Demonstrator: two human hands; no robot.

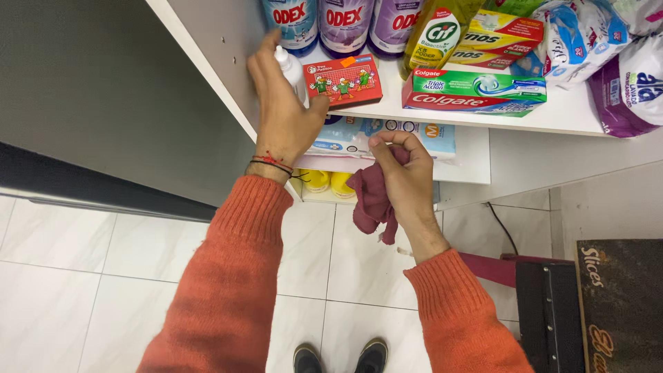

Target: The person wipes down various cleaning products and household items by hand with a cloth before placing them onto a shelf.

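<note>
Ribbed orange sweater sleeves (pixel 228 276) cover both arms, red and black thread bracelets (pixel 271 164) circle the left wrist, and dark shoes (pixel 340 358) show below.

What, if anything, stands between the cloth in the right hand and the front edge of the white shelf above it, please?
Nothing visible stands between them. The right hand holds the dark red cloth just below the white shelf, with open space up to the front edge. The left hand holds a white bottle off to one side, beside the red box.

White bottle (pixel 290 69), crumpled maroon cloth (pixel 371 200)
</note>
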